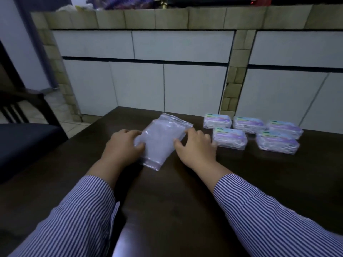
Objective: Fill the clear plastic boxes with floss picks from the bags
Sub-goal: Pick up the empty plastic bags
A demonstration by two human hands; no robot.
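Head view — fingers seemingly round bag

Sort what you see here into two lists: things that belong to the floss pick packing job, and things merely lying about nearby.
Part of the job:
bag of floss picks, held at its sides by the left hand and right hand
five plastic boxes beside it on the table

Just lying about:
chair at the left
tiled counter behind

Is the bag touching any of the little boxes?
Apart. The head view shows dark table between the bag and the nearest box.
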